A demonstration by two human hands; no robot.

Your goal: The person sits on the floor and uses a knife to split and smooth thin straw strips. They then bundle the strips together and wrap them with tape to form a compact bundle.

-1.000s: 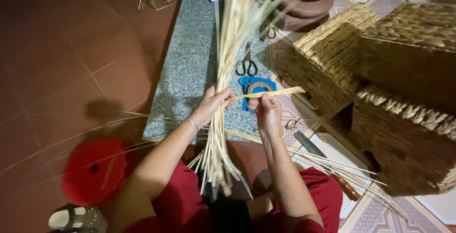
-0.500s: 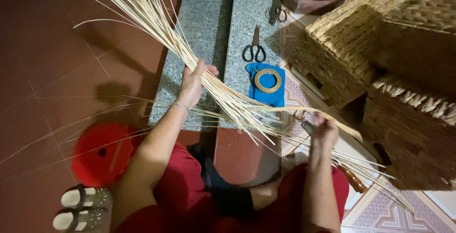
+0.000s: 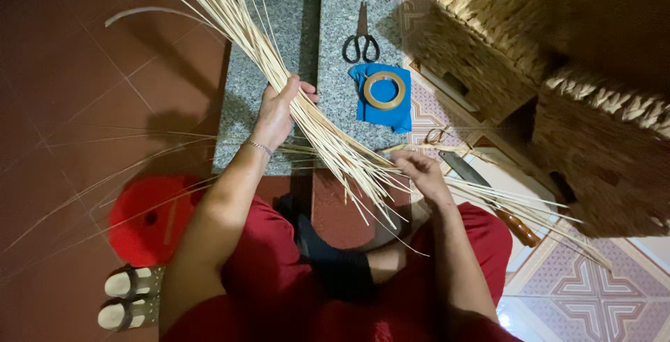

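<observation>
Fingers of the left hand [image 3: 277, 113] wrap the straw bundle [image 3: 307, 115], which slants from 11 to 4 o'clock; the right hand [image 3: 421, 173] pinches its lower ends. Scissors [image 3: 361, 38], a tape roll [image 3: 384, 90] and woven baskets [image 3: 558, 70] lie toward 1 o'clock, a red stool [image 3: 146, 220] at 8.

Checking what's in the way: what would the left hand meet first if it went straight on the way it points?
Probably the black scissors on the grey stone slab. The left hand, gripping the straw bundle, points up the slab; height is unclear.
</observation>
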